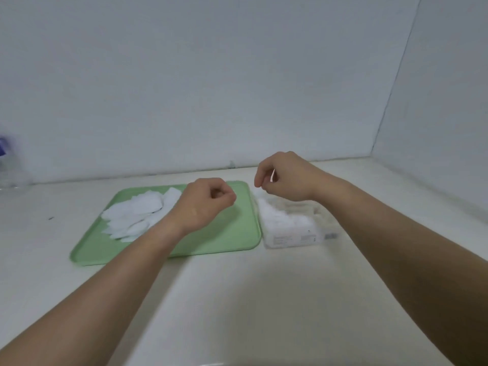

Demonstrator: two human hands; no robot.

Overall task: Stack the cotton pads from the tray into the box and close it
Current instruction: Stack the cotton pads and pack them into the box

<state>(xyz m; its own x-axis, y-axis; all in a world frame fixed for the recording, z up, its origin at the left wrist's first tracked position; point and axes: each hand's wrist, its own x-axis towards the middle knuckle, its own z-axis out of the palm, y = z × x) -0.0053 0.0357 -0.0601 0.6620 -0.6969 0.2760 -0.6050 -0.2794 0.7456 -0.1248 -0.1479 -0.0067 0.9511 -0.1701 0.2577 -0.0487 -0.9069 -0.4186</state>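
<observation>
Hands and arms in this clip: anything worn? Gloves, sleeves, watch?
Nothing worn shows: left hand and right hand ungloved, no rings visible; left forearm and right forearm bare to the frame edge, no sleeves, watch or bands.

Far left, perhaps a bottle (12, 167) — blurred

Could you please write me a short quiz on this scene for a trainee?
1. True or false: a heap of pads lies on the left part of the tray.
2. Where does the box stand? A) left of the tray B) right of the tray C) on the tray
3. Fill in: the left hand is over the ____.
Key: 1 true; 2 B; 3 tray.
</observation>
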